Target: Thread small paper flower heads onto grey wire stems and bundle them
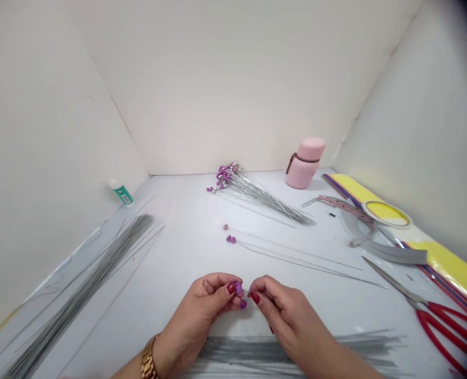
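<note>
My left hand [210, 300], with a gold watch at the wrist, pinches a small purple bud [239, 288] between thumb and fingers. A second purple bud [243, 303] shows just below its fingertips. Close by on the right, my right hand [278, 305] is closed in a pinch on a thin grey wire [246, 291] that runs out from the bud; most of the wire is hidden by the hand. Beyond both hands lie a wire stem with two purple buds [231, 239] and another with a single pinkish bud [225, 227].
Grey wire bundles lie at left [95, 284] and under my forearms [249, 350]. Farther back are a bunch of budded stems [257, 192] and a pink flask [305, 164]. Red-handled scissors [418, 301], a tape roll [388, 213] and coloured sheets [450, 263] sit at right; a green-white tube [122, 192] stands left.
</note>
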`<state>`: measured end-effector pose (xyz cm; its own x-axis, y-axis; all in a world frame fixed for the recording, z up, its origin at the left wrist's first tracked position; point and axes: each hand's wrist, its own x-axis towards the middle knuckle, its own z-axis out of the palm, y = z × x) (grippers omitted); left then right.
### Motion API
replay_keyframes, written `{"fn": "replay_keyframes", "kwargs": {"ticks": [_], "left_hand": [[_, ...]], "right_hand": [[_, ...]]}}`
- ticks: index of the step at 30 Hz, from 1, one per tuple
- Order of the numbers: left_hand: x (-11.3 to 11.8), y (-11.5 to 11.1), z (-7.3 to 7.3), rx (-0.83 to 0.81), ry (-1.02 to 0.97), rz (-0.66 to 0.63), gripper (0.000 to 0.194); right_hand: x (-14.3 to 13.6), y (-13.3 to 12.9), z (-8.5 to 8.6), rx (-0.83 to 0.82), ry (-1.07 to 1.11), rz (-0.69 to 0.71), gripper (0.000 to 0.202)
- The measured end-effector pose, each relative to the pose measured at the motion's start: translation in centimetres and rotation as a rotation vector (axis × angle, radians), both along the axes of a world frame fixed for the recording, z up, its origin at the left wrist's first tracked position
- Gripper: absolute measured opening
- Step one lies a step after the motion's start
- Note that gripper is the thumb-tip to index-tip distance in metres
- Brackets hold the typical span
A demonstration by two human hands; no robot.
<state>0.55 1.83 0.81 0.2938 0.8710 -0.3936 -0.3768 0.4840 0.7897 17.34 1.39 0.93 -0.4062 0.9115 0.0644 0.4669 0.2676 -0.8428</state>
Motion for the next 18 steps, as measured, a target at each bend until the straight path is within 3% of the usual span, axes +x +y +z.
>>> {"fn": "replay_keyframes", "kwargs": {"ticks": [9,18], "left_hand": [[0.23,-0.01,0.04,0.0,-0.016,-0.019,0.008],[0.1,0.06,0.12,0.135,0.214,-0.037,0.012]], "right_hand": [[0.28,-0.32,0.13,0.053,-0.052,0.02,0.017],[0.45,-0.17,-0.11,0.049,-0.176,0.08,0.024]]}}
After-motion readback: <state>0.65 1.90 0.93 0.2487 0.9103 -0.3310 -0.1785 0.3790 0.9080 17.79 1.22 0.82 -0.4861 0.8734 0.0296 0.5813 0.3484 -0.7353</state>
